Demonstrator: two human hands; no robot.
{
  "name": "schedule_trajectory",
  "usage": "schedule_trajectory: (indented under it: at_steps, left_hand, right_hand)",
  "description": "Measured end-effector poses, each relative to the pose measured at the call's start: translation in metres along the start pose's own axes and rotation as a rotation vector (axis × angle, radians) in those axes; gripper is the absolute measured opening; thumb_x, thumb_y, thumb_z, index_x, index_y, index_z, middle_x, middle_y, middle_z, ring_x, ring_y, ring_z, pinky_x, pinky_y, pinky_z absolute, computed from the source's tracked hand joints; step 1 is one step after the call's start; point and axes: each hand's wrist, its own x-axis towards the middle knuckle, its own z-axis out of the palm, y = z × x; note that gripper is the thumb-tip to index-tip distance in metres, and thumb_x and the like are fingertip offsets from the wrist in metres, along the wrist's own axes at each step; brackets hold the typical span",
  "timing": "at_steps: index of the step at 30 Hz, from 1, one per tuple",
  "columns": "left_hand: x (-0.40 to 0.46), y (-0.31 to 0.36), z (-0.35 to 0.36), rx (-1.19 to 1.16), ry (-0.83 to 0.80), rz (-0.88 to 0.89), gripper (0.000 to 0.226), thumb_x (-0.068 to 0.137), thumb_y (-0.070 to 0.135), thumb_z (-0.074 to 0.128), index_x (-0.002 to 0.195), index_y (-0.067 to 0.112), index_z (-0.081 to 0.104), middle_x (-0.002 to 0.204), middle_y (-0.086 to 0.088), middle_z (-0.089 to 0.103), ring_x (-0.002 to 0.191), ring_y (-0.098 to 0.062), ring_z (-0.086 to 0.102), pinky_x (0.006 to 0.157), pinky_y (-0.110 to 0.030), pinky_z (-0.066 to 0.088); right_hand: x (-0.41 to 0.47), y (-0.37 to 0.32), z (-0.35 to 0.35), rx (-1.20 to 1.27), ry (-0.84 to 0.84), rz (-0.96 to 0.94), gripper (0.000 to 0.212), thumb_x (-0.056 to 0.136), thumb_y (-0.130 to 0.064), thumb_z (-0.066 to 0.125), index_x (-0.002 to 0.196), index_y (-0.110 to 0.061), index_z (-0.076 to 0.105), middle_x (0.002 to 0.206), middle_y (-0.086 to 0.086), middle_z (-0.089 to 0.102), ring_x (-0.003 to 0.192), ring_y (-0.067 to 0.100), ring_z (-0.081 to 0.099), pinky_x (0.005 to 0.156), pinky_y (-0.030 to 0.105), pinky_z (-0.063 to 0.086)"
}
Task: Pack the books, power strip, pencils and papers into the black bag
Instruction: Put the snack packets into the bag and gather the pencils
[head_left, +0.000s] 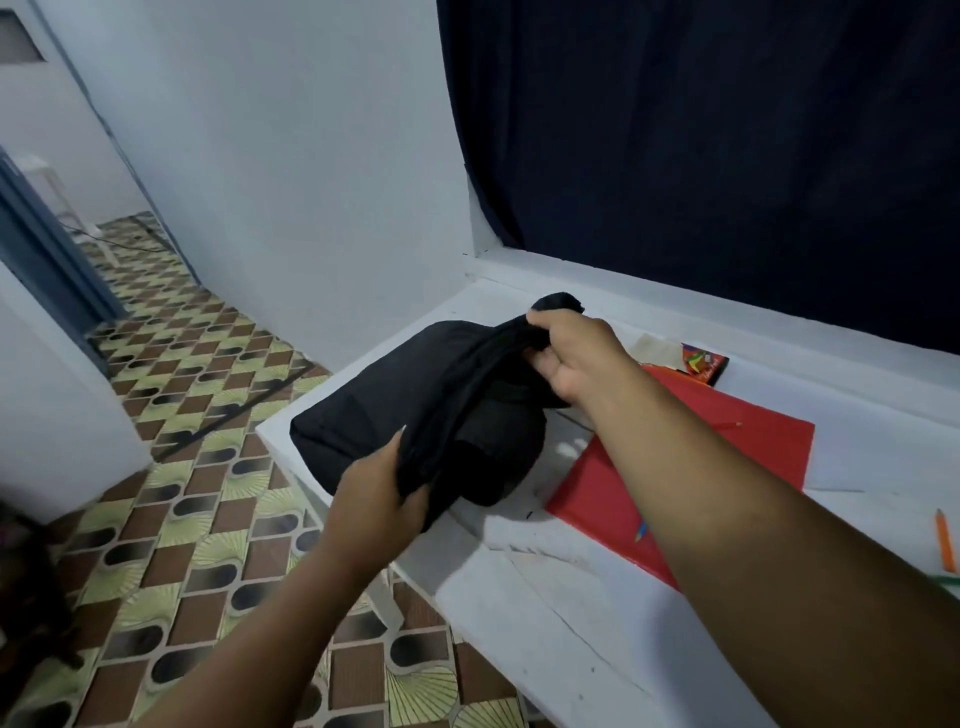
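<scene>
Setting: pale-walled room, patterned tile floor, dark curtain behind a white table.

Item 1, black bag: lies on its side at the table's left end, long axis running from near-left to far-right, mouth end toward the right.

Item 2, left hand: grips the near edge of the bag's loose flap, fingers curled round the fabric.

Item 3, right hand: grips the far end of the same flap, raised above the bag. Hands apart, both clamped on bag fabric.

Item 4, red book: flat, just right of the bag, under the right forearm; a pencil lies on it.

Item 5, orange pencil: far right edge.

Item 6, small colourful box and paper: beyond the book.

Judgement: the bag's opening faces the items; the right hand is the nearer for fetching them.
</scene>
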Motion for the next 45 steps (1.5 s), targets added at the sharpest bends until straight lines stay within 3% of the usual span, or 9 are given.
schedule_trajectory:
  at_steps: [4, 11, 18, 25, 31, 34, 37, 41, 45]
  left_hand:
    - [0.033, -0.004, -0.012, -0.190, 0.142, -0.187, 0.017, 0.087, 0.003, 0.067, 0.102, 0.010, 0.062, 0.080, 0.005, 0.067, 0.072, -0.015, 0.061, 0.063, -0.030, 0.047]
    - [0.088, -0.014, -0.029, -0.304, 0.304, -0.326, 0.017, 0.090, 0.006, 0.064, 0.104, 0.017, 0.065, 0.085, 0.002, 0.066, 0.079, -0.018, 0.060, 0.070, -0.029, 0.044]
    - [0.135, -0.032, -0.043, -0.320, 0.333, -0.322, 0.010, 0.092, 0.012, 0.062, 0.099, 0.019, 0.063, 0.085, 0.014, 0.062, 0.079, 0.000, 0.057, 0.063, -0.015, 0.040]
    - [0.166, -0.060, -0.040, -0.398, 0.277, -0.349, 0.014, 0.090, 0.013, 0.065, 0.097, 0.025, 0.064, 0.089, 0.013, 0.067, 0.088, -0.014, 0.063, 0.072, -0.022, 0.046]
    - [0.176, -0.068, -0.030, -0.464, 0.127, -0.341, 0.020, 0.087, 0.014, 0.070, 0.106, 0.021, 0.068, 0.097, 0.010, 0.071, 0.097, -0.015, 0.067, 0.089, -0.033, 0.053]
    - [0.161, -0.065, -0.010, -0.501, -0.030, -0.259, 0.020, 0.085, 0.008, 0.073, 0.101, 0.020, 0.067, 0.091, 0.011, 0.071, 0.085, 0.003, 0.065, 0.083, -0.017, 0.051]
    - [0.141, -0.063, 0.009, -0.457, -0.139, -0.152, 0.019, 0.082, 0.008, 0.076, 0.089, 0.021, 0.065, 0.077, 0.011, 0.070, 0.072, 0.006, 0.064, 0.067, -0.005, 0.044]
    - [0.127, -0.070, 0.021, -0.330, -0.278, -0.040, 0.021, 0.076, 0.026, 0.081, 0.084, 0.027, 0.061, 0.070, 0.012, 0.068, 0.068, -0.002, 0.065, 0.065, -0.024, 0.054]
    - [0.128, -0.068, 0.019, -0.056, -0.379, 0.164, 0.037, 0.070, 0.053, 0.078, 0.083, 0.027, 0.056, 0.069, 0.014, 0.064, 0.066, -0.007, 0.063, 0.059, -0.029, 0.051]
  right_hand:
    - [0.000, 0.004, -0.013, 0.065, -0.141, -0.063, 0.048, 0.092, 0.004, 0.061, 0.135, -0.009, 0.044, 0.125, 0.017, 0.057, 0.120, 0.027, 0.058, 0.078, 0.040, 0.061]
    - [-0.010, 0.044, -0.056, -0.336, 0.023, -0.379, 0.040, 0.095, 0.000, 0.053, 0.129, -0.019, 0.050, 0.127, -0.001, 0.060, 0.104, 0.016, 0.066, 0.089, 0.035, 0.058]
    - [0.019, 0.122, -0.099, -0.975, -0.044, -0.301, 0.034, 0.092, -0.016, 0.062, 0.121, -0.032, 0.054, 0.127, -0.008, 0.056, 0.100, 0.011, 0.060, 0.066, 0.018, 0.049]
    - [0.042, 0.165, -0.107, -1.671, -0.041, -0.408, 0.048, 0.087, -0.039, 0.066, 0.134, -0.029, 0.056, 0.138, -0.007, 0.050, 0.128, 0.021, 0.041, 0.109, 0.033, 0.034]
    - [0.043, 0.179, -0.097, -1.781, 0.085, -0.501, 0.060, 0.081, -0.054, 0.051, 0.138, -0.036, 0.051, 0.131, 0.000, 0.051, 0.119, 0.026, 0.044, 0.101, 0.042, 0.041]
    - [0.047, 0.183, -0.089, -1.840, 0.120, -0.416, 0.053, 0.087, -0.054, 0.049, 0.136, -0.033, 0.053, 0.135, -0.002, 0.044, 0.123, 0.025, 0.037, 0.105, 0.038, 0.034]
    - [0.046, 0.177, -0.089, -1.550, 0.207, -0.345, 0.038, 0.084, -0.033, 0.055, 0.113, -0.010, 0.065, 0.115, 0.005, 0.060, 0.113, 0.027, 0.053, 0.092, 0.031, 0.040]
    - [0.023, 0.165, -0.089, -1.036, 0.342, -0.484, 0.018, 0.089, -0.004, 0.055, 0.082, -0.017, 0.066, 0.079, -0.003, 0.067, 0.080, 0.018, 0.065, 0.070, 0.022, 0.048]
    - [0.001, 0.162, -0.095, -1.125, 0.454, -0.572, 0.020, 0.083, -0.006, 0.050, 0.073, -0.016, 0.064, 0.068, -0.011, 0.061, 0.063, 0.002, 0.055, 0.059, 0.028, 0.042]
